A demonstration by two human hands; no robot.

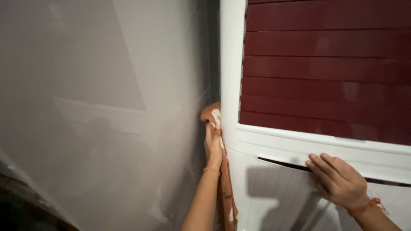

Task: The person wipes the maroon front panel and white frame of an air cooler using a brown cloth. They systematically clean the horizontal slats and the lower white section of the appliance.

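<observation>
Orange cloth: a rust-orange rag with pale patches [216, 117] is bunched against the left side edge of the appliance, its tail hanging down beside the forearm.
Left hand: the left hand [213, 143] presses the rag to that edge, fingers curled and grasping it; a thin orange thread circles the wrist.
Right hand: the right hand [336, 179] lies flat on the front panel, fingers released and extended, tips at a dark horizontal slot.
Appliance: a tall white plastic cooler body [233, 64] carries dark red horizontal louvres [325, 64].
Wall: a plain grey wall [94, 107] stands just beside the cooler.
</observation>
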